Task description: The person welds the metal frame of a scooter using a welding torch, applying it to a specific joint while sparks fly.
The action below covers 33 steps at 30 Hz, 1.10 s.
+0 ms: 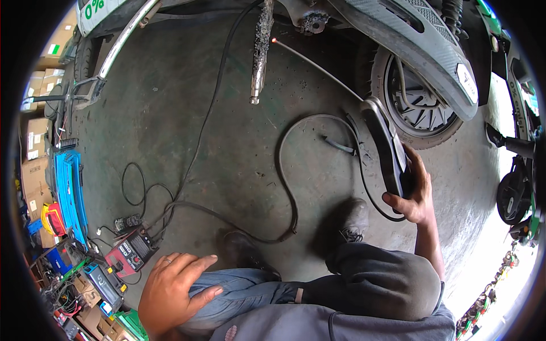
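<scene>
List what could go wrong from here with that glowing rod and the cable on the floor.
Burns: the right hand is bare on the black holder, and the rod glows at its tip, so heat or sparks might reach skin.

Tripping: the dark cable winds across the floor near the right shoe and could snag a foot.

Scorching: a swing toward the tyre might mark it, though depth is hard to judge.

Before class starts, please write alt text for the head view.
A bare right hand grips a black electrode holder; its thin grey rod, glowing orange at the end, appears near a crusted, blackened metal bar. The left hand is empty.
</scene>
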{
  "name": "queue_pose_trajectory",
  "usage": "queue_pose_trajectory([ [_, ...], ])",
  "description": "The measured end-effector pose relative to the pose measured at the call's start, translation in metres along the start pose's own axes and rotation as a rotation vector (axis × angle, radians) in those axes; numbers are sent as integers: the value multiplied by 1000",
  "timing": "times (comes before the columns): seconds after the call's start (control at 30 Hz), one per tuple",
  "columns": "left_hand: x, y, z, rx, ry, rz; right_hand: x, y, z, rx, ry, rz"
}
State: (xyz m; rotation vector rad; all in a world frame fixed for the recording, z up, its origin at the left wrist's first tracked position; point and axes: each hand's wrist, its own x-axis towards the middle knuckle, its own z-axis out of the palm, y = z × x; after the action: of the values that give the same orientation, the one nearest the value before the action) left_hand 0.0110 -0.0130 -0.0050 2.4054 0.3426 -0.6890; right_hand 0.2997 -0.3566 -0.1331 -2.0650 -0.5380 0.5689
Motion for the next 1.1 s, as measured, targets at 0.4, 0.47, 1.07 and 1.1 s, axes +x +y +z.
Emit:
queue_pose_trajectory([
  [0.4, 0, 1, 0, -5, -10, -31, 40, -26, 16, 201, 79, -27],
  [0.47, 1, -2, 2, 5, 17, -17, 45, -32, 27, 257, 88, 20],
  [1.07, 23, -25, 8, -36, -101, -244, 53, 1, 65, 352, 240, -192],
  [1.1, 23, -25, 8, -29, -99, -251, 53, -1, 64, 301, 214, -172],
])
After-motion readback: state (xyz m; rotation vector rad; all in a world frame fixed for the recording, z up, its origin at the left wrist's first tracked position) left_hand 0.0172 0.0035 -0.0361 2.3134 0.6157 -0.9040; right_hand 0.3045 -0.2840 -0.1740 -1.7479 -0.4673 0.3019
